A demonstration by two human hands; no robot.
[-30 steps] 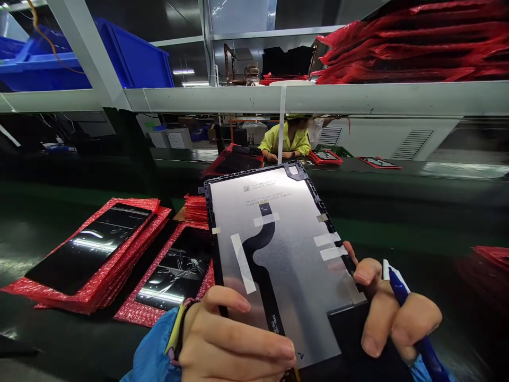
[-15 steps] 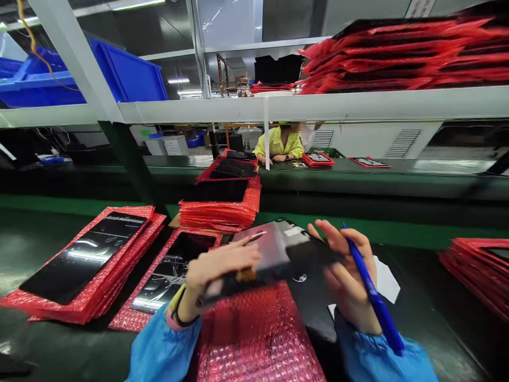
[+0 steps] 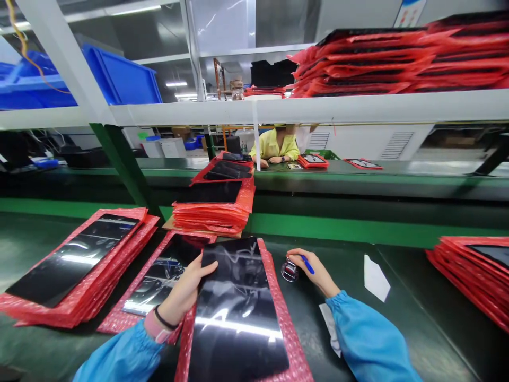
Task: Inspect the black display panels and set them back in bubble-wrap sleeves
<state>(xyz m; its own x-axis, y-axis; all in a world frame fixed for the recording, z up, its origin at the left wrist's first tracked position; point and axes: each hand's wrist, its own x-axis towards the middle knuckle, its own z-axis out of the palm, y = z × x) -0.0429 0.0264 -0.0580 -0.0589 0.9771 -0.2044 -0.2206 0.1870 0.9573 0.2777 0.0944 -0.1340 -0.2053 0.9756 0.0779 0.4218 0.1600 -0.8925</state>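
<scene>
A black display panel (image 3: pixel 236 313) lies glass side up on a red bubble-wrap sheet (image 3: pixel 296 350) in front of me. My left hand (image 3: pixel 186 289) rests on the panel's left edge, thumb on the glass and fingers curled along the side. My right hand (image 3: pixel 312 268) is closed round a blue pen (image 3: pixel 306 263) just right of the panel's far corner. A small round clear object (image 3: pixel 289 270) sits on the bench against that hand.
Stacks of panels on red bubble wrap lie at left (image 3: pixel 75 265), centre left (image 3: pixel 159 281), behind (image 3: pixel 212 209) and far right (image 3: pixel 473 270). White paper scraps (image 3: pixel 376 278) lie on the green bench. A shelf (image 3: pixel 302 106) overhead carries more red stacks. A person in yellow (image 3: pixel 276 146) sits opposite.
The panel, held up with its silver back toward me a second ago, was turned over and now lies flat, glass up, on the bubble wrap. My right hand moved off it to the right.
</scene>
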